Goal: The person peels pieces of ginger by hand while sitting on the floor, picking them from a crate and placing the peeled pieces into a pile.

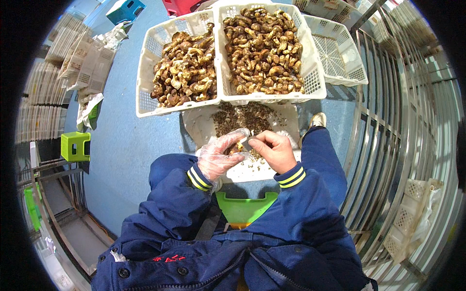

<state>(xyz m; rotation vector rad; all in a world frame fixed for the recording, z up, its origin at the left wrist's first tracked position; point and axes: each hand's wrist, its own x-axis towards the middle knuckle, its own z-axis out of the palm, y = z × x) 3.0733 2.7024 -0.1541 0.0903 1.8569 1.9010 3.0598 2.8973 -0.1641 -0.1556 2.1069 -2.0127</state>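
Note:
My left hand [221, 152], in a clear plastic glove, holds a brown and yellowish mushroom [236, 147] between thumb and fingers. Close beside it, my bare right hand [275, 150] pinches a small blade [246, 144], mostly hidden by the fingers, against the mushroom's right side. Under both hands a white sheet [242, 175] on the floor bears a heap of dark trimmings [242, 118]. Beyond it stand two white plastic crates side by side, the left crate [145, 82] and the right crate [271, 97], both holding many mushrooms [262, 51].
A third white crate [355, 72] stands at the right, near metal racks [382, 83]. At the left are a lime-green stool [75, 146] and stacked crates [87, 65]. A blue stool [125, 11] and a red stool [178, 6] stand farther back. A green seat [247, 207] is below me.

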